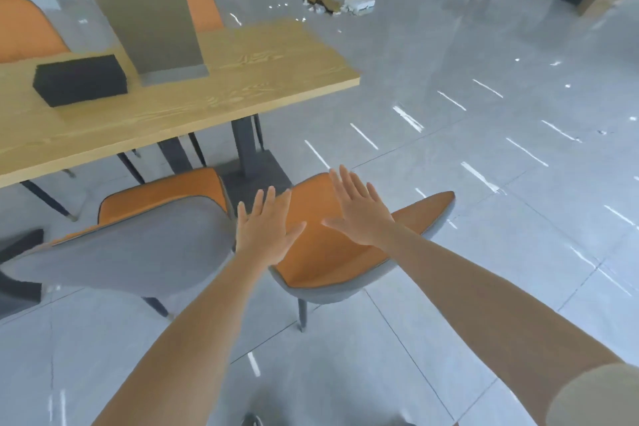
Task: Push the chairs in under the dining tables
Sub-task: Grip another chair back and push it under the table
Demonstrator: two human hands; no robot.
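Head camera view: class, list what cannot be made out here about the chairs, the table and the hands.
- Grey-backed orange chair on the right: whether the open left hand and right hand touch it; most legs hidden by its seat.
- Light wooden dining table: left end cut off by the frame.
- Litter on the grey floor: too small and blurred.

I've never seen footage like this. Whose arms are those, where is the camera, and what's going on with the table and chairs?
No machine here: a person wears a camera on the head, looking down at their own bare arms. The left hand and right hand are spread open, holding nothing, over an orange chair that stands out beyond the wooden table, not tucked under. Whether they touch it is unclear. A second chair stands left of it, by the table's near edge. On the table sit a black block and an upright grey board.
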